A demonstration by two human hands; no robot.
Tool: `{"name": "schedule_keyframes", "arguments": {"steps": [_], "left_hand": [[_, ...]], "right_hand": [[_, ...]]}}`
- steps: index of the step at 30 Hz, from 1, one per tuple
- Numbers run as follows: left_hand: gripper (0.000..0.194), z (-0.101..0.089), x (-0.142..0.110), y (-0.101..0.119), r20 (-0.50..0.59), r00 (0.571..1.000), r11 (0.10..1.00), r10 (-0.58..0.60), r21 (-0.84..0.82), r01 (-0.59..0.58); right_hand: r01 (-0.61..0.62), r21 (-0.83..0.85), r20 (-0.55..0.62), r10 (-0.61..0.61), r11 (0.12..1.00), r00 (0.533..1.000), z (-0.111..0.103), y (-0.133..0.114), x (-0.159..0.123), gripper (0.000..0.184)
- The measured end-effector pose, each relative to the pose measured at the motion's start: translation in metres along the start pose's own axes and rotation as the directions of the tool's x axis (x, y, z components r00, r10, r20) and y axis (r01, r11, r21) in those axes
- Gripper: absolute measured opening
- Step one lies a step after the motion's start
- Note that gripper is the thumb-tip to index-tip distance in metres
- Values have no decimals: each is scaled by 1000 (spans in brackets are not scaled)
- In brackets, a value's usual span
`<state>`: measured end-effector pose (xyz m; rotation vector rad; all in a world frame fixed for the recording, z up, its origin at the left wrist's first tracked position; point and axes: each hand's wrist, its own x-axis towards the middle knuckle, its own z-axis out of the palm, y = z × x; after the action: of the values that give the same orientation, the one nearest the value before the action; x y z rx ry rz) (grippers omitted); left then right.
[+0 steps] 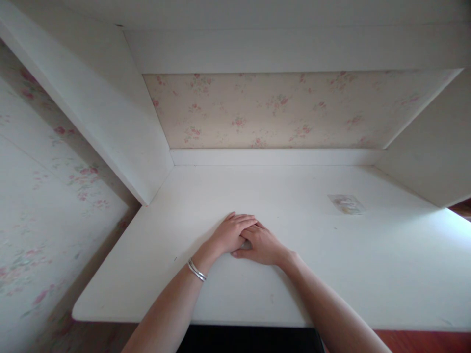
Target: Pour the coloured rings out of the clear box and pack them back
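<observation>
My left hand (231,233) lies flat on the white desk (235,294), its fingers stretched out over the fingers of my right hand (263,242). My right hand also rests palm down, with its thumb stretched toward the left hand. A small gap shows between the two hands, and no object can be seen in either. Silver bangles (196,269) circle my left wrist. The undersides of both palms are hidden.
A clear sticker or small plastic sheet (346,204) lies toward the right of the desk. White side panels (121,122) and an overhead shelf (257,46) enclose the desk's back. Flowered wallpaper (265,110) shows behind. The desk's front edge runs under my forearms.
</observation>
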<state>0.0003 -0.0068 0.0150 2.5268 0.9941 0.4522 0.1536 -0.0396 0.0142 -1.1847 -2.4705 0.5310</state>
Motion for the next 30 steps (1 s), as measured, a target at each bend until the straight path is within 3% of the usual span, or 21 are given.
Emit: {"name": "schedule_keyframes", "arguments": {"steps": [30], "left_hand": [[64,-2,0,2,20,1000,1000,-15,9,14]], "right_hand": [[-11,16,8,11,1000,1000,0,0,0,49]]}}
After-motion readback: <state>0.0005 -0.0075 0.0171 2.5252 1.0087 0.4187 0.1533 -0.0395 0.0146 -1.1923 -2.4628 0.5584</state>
